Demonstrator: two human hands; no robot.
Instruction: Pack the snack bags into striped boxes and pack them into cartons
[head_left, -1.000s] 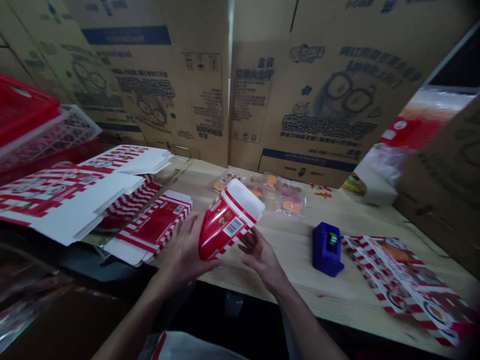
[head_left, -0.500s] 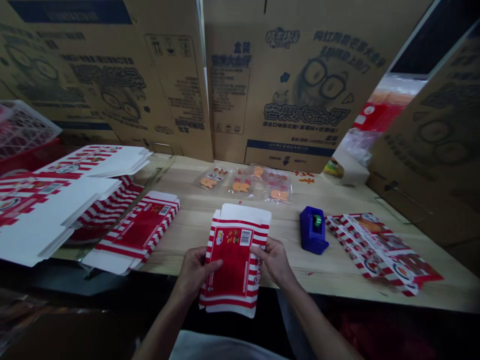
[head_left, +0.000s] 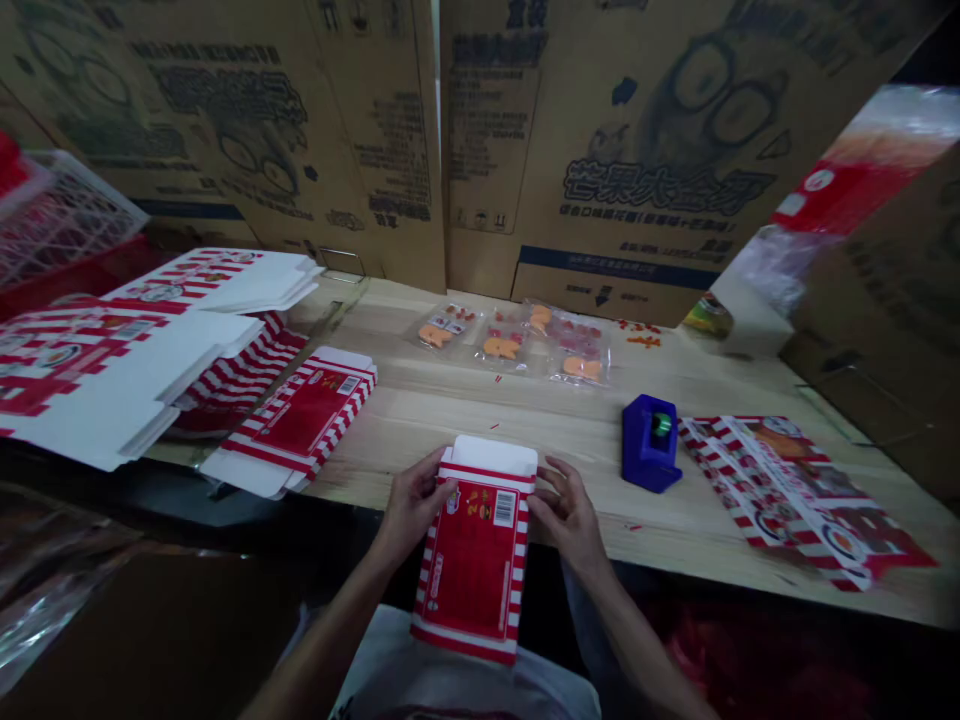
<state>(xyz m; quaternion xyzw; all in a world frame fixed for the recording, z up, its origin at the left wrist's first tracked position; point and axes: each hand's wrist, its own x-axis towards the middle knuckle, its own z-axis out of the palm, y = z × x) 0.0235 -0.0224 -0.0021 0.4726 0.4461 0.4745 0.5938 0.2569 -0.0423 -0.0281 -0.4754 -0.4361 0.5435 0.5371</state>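
Left hand (head_left: 412, 505) pinches the red-and-white carton (head_left: 476, 560) at its upper left edge, thumb on the front; right hand (head_left: 570, 515) is loosely curled at the opposite edge, firm grip or light touch, can't tell. Carton is between the fingers, white flap upward; holding near the top probably steadies it and leaves that flap free. Carton pile (head_left: 300, 415) left of the left fingers, tape dispenser (head_left: 649, 445) right of the right fingers, both likely set there for short reaches. Sachets (head_left: 501, 347) ahead of the fingers, near the cardboard wall (head_left: 360, 230). Counter (head_left: 420, 410) edge runs beneath the carton, lower half overhanging the lap. Counter wood between fingers and sachets gives forward room; pile and dispenser bound sideways moves.
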